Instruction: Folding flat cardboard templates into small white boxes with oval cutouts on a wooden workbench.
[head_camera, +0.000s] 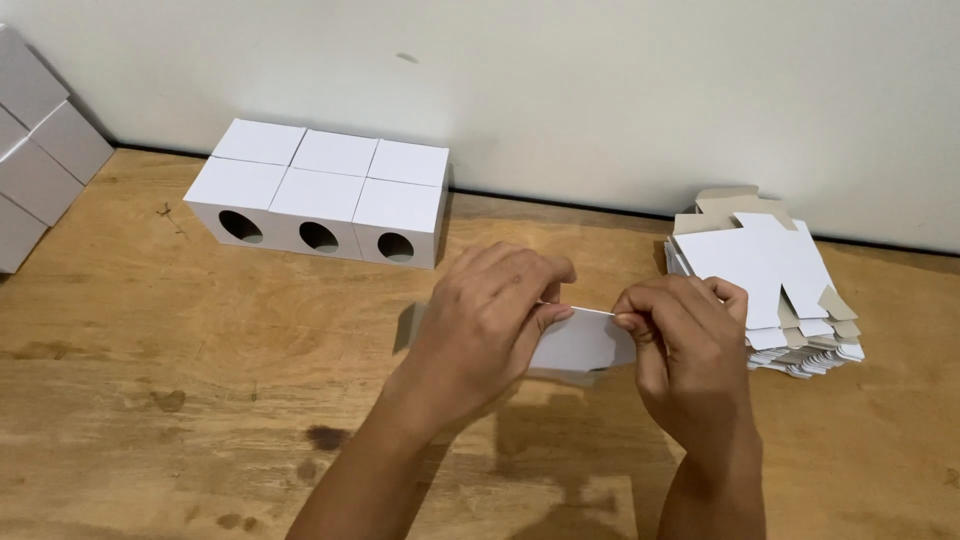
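My left hand (480, 325) and my right hand (685, 350) both grip a small white cardboard box blank (580, 345) just above the wooden table (150, 400), near its middle. The left hand covers most of the blank's left side. The right hand pinches its upper right edge between thumb and fingers. Only the white panel between the hands shows; the rest is hidden by the fingers.
Several finished white boxes (325, 190) with oval holes in their fronts stand in two rows at the back left against the wall. A stack of flat white blanks (765, 285) lies at the right. More white boxes (35, 150) sit at the far left edge.
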